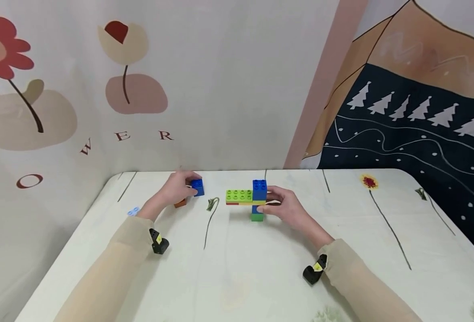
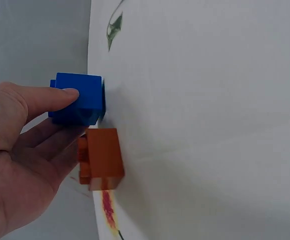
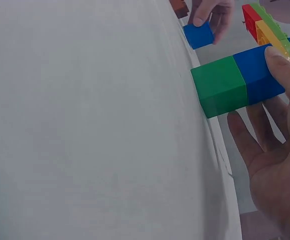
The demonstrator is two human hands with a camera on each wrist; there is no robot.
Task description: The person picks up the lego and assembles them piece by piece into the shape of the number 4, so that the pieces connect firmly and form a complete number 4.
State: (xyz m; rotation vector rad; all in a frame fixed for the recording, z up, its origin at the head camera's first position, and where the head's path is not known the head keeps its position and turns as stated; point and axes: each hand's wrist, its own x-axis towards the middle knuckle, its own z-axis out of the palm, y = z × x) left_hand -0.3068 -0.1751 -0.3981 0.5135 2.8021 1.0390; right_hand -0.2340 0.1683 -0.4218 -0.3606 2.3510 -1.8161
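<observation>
My left hand [image 1: 176,190] pinches a blue brick [image 1: 197,187] near the table's back edge. In the left wrist view, the thumb presses one face of that blue brick [image 2: 91,95], with fingers behind it. An orange brick [image 2: 105,155] lies right beside those fingers. My right hand [image 1: 288,206] grips a stacked brick build by its lower blue part [image 3: 257,72], thumb in front. A green brick [image 3: 219,87] forms its base. A lime-green brick [image 1: 239,195] juts out leftward over red and yellow pieces [image 3: 270,36], and a blue brick [image 1: 259,190] tops the column.
A light blue brick [image 1: 133,211] lies on the table by the left forearm. The white tablecloth [image 1: 229,268] has printed flowers. A patterned curtain [image 1: 229,89] rises right behind the table's back edge.
</observation>
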